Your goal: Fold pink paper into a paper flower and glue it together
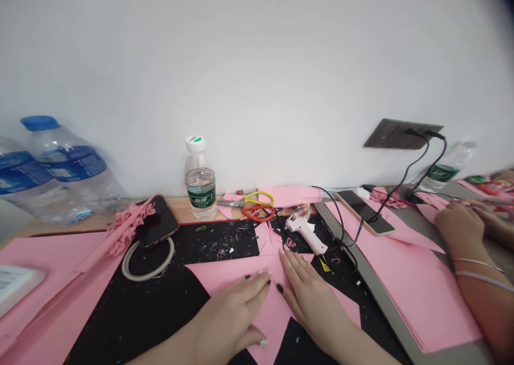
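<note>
- Tape roll (127, 263): ten o'clock of the pink paper (219, 275), lying beside the work.
- Left hand (231, 314): open, gripping nothing, probably steadying the paper.
- Paper: six o'clock in view, plain pink, angular, pointed corners.
- Glue gun (305, 234): one o'clock of it, likely within reach.
- Right hand (315, 303): flat, ungripping, seemingly pressing it smooth.

wooden table (182, 211), black mat (152, 317) plus grey surface (381, 296) beside. bottle (201, 195) right on wood. black mat kinda messy: pink paper (275, 314), tape roll (125, 263), glue gun (307, 234), tiny scraps (220, 254).
</note>
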`<state>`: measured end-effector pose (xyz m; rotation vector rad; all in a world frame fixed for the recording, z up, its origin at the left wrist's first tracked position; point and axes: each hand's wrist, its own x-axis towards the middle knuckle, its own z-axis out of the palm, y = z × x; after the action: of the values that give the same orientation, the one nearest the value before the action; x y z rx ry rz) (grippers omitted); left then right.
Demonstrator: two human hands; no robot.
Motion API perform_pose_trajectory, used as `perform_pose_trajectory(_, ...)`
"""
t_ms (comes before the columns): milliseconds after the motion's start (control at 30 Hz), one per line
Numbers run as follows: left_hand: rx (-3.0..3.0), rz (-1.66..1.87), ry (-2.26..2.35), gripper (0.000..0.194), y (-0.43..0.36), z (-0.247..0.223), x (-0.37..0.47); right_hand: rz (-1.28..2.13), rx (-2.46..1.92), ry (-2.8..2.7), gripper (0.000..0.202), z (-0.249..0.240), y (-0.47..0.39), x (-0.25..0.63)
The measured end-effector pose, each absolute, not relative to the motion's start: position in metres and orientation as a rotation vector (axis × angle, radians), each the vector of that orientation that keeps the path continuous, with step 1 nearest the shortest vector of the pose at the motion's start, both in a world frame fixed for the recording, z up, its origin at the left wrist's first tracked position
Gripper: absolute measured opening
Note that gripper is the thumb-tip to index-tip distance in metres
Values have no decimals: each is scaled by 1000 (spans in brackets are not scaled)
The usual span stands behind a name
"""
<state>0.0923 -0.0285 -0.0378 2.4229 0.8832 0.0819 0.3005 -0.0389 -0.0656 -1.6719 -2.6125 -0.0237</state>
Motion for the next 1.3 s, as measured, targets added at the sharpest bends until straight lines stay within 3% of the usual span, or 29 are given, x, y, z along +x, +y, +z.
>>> perform_pose_trajectory(100,2404,120,959,95,-19,-50,91,3,-1674,-2607,52,-64,-37,301)
perform_pose_trajectory(233,2411,125,998,102,-13,-55,92,-4,-1663,-2581,52,-64,-37,300)
perform_pose_trajectory(467,2485,211,1142,78,-23,-70,66,-161,-1700,-2467,54,-73,-41,308)
perform_pose_trajectory(867,2578,250,1482,73,-38,-73,5,-280,-1741,-2429,56,-80,-43,316)
perform_pose_trajectory(1000,2565,229,1503,71,-38,-67,-2,-219,-1727,-2434,58,-77,-44,320)
perform_pose_trajectory(1200,2622,262,1342,65,-17,-63,-14,63,-1486,-2577,77,-54,-44,339)
perform_pose_trajectory(1300,2636,256,1219,56,-2,-59,-17,118,-1425,-2572,71,-40,-36,341)
